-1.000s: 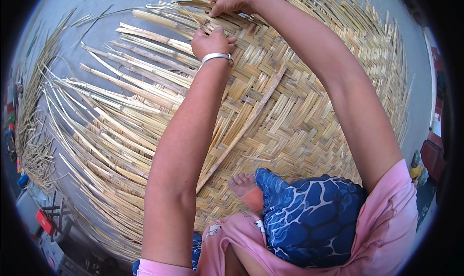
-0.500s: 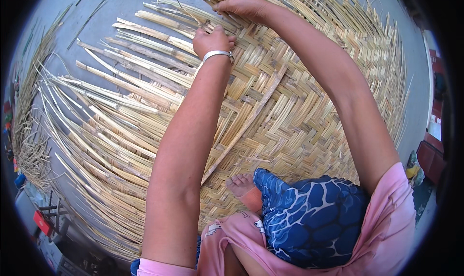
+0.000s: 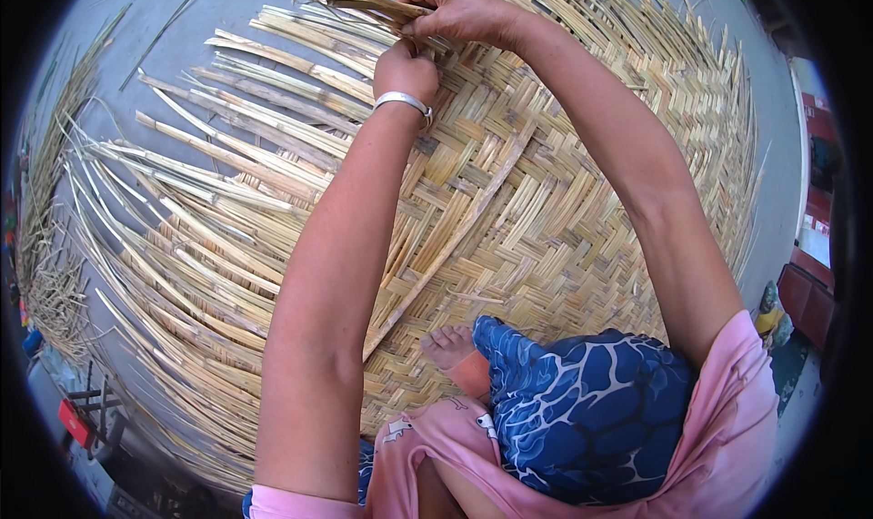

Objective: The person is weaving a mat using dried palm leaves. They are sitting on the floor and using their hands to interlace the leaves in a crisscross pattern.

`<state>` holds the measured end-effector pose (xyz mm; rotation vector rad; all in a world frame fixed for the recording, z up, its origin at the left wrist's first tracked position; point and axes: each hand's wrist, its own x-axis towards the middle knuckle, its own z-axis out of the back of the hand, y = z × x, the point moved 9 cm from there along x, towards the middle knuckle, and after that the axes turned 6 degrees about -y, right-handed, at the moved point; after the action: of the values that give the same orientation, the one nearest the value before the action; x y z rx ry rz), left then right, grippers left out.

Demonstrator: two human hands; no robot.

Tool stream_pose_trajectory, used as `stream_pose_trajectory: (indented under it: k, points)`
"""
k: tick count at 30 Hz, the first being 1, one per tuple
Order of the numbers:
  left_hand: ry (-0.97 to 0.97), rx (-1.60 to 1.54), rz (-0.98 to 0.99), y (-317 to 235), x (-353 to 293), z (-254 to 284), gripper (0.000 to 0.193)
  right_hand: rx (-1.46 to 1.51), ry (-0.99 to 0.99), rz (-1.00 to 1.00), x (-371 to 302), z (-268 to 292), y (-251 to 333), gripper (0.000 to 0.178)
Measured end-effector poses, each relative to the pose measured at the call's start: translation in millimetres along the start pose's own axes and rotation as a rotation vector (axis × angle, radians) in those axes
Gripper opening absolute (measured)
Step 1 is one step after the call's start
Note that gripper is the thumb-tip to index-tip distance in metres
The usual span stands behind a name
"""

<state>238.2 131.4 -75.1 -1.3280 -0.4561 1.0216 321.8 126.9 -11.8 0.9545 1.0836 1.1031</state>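
A large mat (image 3: 555,205) of pale, flat split-reed strips lies under me, woven in a slanting pattern. My right hand (image 3: 464,11) pinches a bundle of brownish reed strips (image 3: 364,2) at the mat's far edge, their loose ends running off to the left. Just below it, my left hand (image 3: 406,71), with a silver bangle on the wrist, is closed against the mat near that bundle. Its fingertips are mostly hidden, so what they grip cannot be made out. Unwoven strips (image 3: 227,178) fan out from the mat's left side. One long strip (image 3: 455,237) lies slantwise across the weave.
My bare foot (image 3: 447,346) rests on the mat beside my blue-patterned knee. Loose reeds (image 3: 55,282) are heaped on the grey floor (image 3: 118,55) at the far left. A red item (image 3: 75,423) stands at lower left, and dark red objects (image 3: 807,292) at right.
My left hand has moved up and right, its fingers curling in beside the right hand. The bundle in my right hand has swung lower, and its ends now stretch further left.
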Motion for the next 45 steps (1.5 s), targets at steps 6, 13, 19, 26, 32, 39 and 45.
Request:
stream_pose_trajectory:
  k: [6, 13, 19, 26, 32, 39, 45]
  points:
    - [-0.006, -0.54, 0.377, 2, -13, 17, 0.02, -0.159, -0.069, -0.108, -9, 2, 17, 0.017]
    - [-0.003, 0.062, -0.102, -12, -10, 7, 0.027, -0.004, -0.028, -0.097, -10, -4, 13, 0.018]
    - [0.011, 0.086, -0.086, 2, -2, 3, 0.032, -0.492, -0.053, -0.072, 0, 10, 12, 0.028]
    - [-0.381, 0.422, -0.367, -39, -39, 30, 0.039, -0.629, 0.0, -0.009, 4, 10, -4, 0.034]
    - [-0.394, 0.828, -0.545, -51, -74, 14, 0.035, -0.771, -0.061, -0.107, 7, 20, -16, 0.038]
    - [-0.288, 0.972, -0.623, -44, -74, -2, 0.04, -0.976, -0.184, -0.098, -6, 18, -5, 0.04]
    - [-0.238, 1.051, -0.715, -40, -74, -4, 0.036, -1.033, -0.2, -0.167, -20, 15, 7, 0.039]
